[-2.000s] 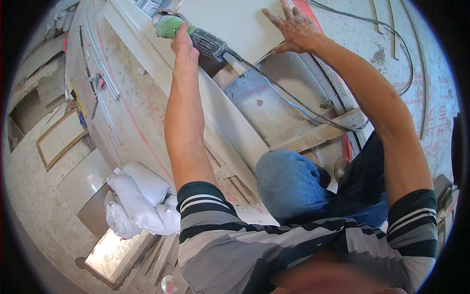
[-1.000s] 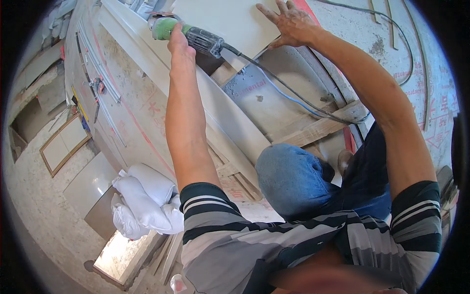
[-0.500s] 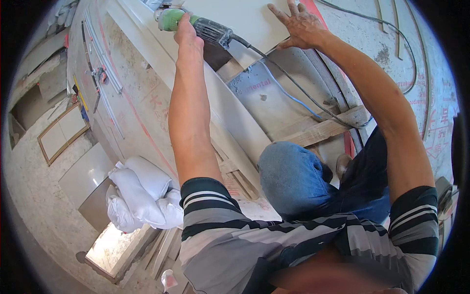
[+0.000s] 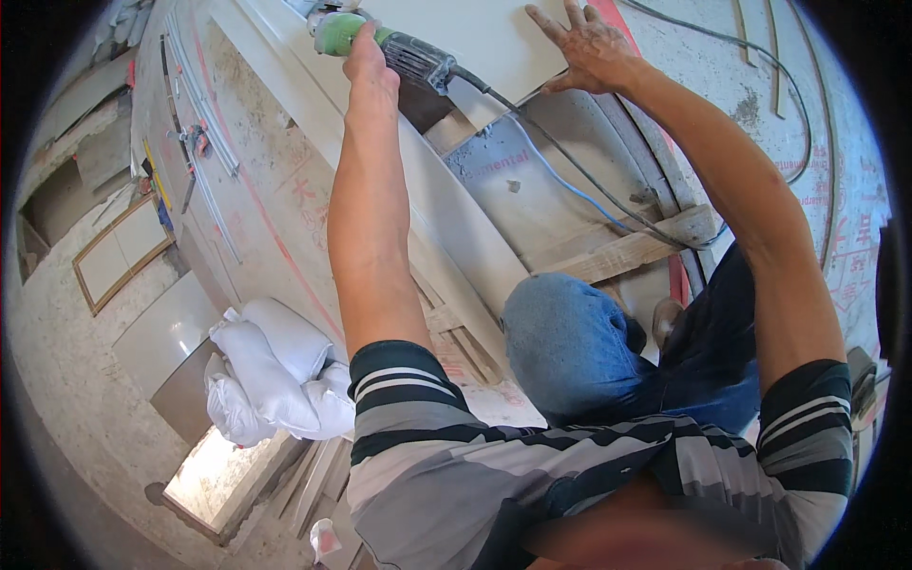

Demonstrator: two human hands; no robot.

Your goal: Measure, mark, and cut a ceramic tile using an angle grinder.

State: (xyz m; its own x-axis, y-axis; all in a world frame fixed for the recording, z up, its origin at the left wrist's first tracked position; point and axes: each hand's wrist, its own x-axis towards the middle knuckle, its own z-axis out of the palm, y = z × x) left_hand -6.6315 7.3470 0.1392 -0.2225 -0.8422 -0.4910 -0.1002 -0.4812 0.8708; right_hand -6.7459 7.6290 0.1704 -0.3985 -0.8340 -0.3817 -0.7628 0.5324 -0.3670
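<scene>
My left hand is wrapped round a green and black angle grinder at the top of the head view. The grinder's front end lies over a large off-white panel, and its disc is only partly visible at the picture's edge. On the panel's right side, my right hand lies flat with its fingers spread. A dark power cord runs from the grinder's rear down to the right, past a thinner blue cable.
A wooden crosspiece lies in front of my bent knee. White filled sacks are piled at the lower left. Long thin pipes lie on the floor at the far left. Another black cable curves across the right side.
The grinder and my left hand have shifted very slightly to the right. My right hand stays spread on the panel, almost unmoved.
</scene>
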